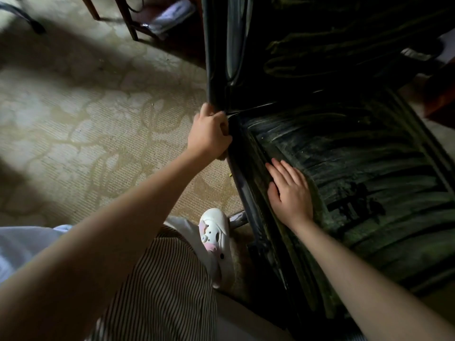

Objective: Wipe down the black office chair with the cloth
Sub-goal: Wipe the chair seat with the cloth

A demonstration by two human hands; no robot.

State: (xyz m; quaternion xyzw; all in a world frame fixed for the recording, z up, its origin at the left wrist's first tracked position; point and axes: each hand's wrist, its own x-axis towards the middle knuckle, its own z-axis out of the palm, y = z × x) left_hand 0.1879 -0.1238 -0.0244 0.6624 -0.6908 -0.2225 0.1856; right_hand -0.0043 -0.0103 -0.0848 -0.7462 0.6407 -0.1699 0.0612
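Note:
The black office chair fills the right half of the view, its backrest (320,45) above and its seat (369,168) below, both marked with pale wipe streaks. My left hand (209,134) grips the chair's left edge where backrest and seat meet, fingers curled round the rim. My right hand (289,193) lies flat on the seat near its left edge, fingers straight and together. A dark, fuzzy cloth (320,207) shows only as a strip along the right side of that palm; the rest is hidden under the hand.
Pale patterned carpet (98,119) covers the floor on the left. Wooden furniture legs (130,25) stand at the top. My foot in a white clog (216,232) is beside a chrome chair-base leg (237,217). Brown wooden furniture (440,94) sits at the right edge.

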